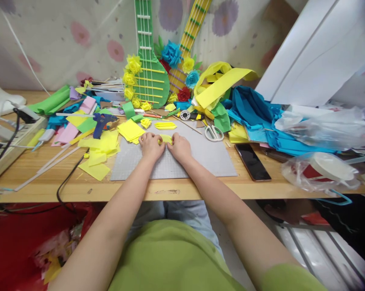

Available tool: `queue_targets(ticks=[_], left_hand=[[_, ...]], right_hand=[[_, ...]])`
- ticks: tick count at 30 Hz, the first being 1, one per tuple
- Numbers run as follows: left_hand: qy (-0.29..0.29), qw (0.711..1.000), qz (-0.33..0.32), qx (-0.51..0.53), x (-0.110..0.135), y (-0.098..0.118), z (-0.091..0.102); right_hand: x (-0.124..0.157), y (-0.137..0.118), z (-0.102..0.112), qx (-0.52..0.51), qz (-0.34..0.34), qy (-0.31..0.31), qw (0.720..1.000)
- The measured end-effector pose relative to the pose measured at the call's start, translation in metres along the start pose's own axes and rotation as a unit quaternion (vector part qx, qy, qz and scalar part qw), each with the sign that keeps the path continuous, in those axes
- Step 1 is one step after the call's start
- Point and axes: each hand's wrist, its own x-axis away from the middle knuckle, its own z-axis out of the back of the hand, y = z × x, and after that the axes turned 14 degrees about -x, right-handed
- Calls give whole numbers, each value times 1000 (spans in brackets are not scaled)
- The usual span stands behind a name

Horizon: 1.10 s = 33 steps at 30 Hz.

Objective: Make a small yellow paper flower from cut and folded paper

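Observation:
My left hand (150,146) and my right hand (180,148) rest side by side on a grey cutting mat (200,159). Both pinch a small folded piece of yellow paper (165,138) between their fingertips. Just beyond it lies a stack of yellow strips (165,125), and a pile of yellow paper squares (130,130) sits to the left. A small yellow paper flower (145,122) lies near the mat's far edge.
White-handled scissors (213,133) and a black phone (252,161) lie to the right. A blue glue gun (102,121) lies left, with cables and a power strip (15,139). Two paper guitars (149,72) with paper flowers stand behind; blue paper (255,117) and plastic bags crowd the right.

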Motion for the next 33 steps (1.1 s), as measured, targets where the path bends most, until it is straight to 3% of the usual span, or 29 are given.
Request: queue_targets(ticks=[12,27,33], left_hand=[[-20,999,28,2,-1,-4,1],[-53,995,83,13,-2,-4,7],[-51,990,106,73,-18,-10,5]], right_hand=[[0,8,-2,-20,-2,1,1000],[1,6,7,38,-30,-39,998],[0,9,7,34,-25,-43,998]])
